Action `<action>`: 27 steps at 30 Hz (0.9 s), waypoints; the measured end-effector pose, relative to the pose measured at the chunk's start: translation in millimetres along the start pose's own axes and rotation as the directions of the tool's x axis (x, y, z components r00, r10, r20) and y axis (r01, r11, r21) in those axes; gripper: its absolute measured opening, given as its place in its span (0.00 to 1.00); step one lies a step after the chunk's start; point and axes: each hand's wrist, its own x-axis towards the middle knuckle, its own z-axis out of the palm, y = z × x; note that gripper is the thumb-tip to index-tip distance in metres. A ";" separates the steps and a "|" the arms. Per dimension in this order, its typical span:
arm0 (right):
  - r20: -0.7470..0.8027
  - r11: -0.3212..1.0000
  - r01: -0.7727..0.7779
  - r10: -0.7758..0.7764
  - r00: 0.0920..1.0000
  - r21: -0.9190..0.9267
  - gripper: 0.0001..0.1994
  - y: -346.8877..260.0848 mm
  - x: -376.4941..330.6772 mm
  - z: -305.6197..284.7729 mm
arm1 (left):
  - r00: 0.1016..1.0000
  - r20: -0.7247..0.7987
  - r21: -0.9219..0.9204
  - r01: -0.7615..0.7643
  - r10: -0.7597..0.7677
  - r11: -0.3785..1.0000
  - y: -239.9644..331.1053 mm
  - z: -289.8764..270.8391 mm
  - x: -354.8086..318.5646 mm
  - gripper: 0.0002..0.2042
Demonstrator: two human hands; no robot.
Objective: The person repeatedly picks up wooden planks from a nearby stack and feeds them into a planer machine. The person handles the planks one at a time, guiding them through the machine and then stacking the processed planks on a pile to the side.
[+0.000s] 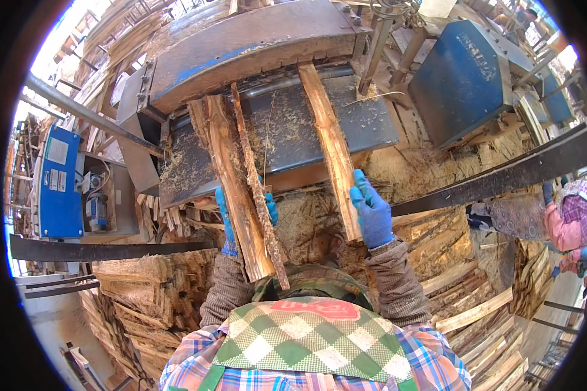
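My left hand (228, 225), in a blue glove, is closed from below around a wide wooden slab (231, 179) and a thin bark-covered strip (255, 189). Its fingers show on either side of the pair. In its blue glove, my right hand (373, 212) grips the near end of another long wooden slab (332, 146) along its right edge. The far ends of all these pieces rest on the dark metal infeed table (287, 130), under or close to the machine's rusty housing (254, 49). Wood shavings lie scattered over that table.
A blue machine cover (463, 85) stands to the right, and an open blue electrical box (62, 182) to the left. Stacked slabs (153, 287) lie on both sides of me. Dark metal bars (502, 169) cross at waist height. Another person (554, 212) is at the far right.
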 end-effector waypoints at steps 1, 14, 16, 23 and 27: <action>-0.055 0.994 0.108 -0.107 0.993 0.009 0.23 20.3 2.4 3.4 | 1.000 -0.027 -0.015 -0.002 0.002 1.000 -10.6 18.6 2.0 0.36; -0.393 0.897 0.135 -0.314 0.864 -0.422 0.19 -33.8 199.6 52.8 | 0.970 -0.179 0.082 0.179 -0.162 0.980 -21.0 72.6 41.7 0.35; -0.409 0.921 0.135 -0.290 0.865 -0.367 0.20 -33.1 202.9 72.7 | 0.978 -0.176 0.059 0.122 -0.110 0.991 -8.2 40.1 18.3 0.39; 0.174 0.971 -0.001 -0.041 0.984 0.238 0.31 -57.9 100.6 78.7 | 0.947 -0.270 0.196 -0.125 0.176 0.973 -30.7 36.9 12.7 0.35; 0.501 0.998 0.062 -0.054 0.864 0.000 0.48 -39.3 -45.4 68.2 | 0.817 -0.518 0.393 -0.035 0.253 0.919 -58.3 180.1 60.1 0.46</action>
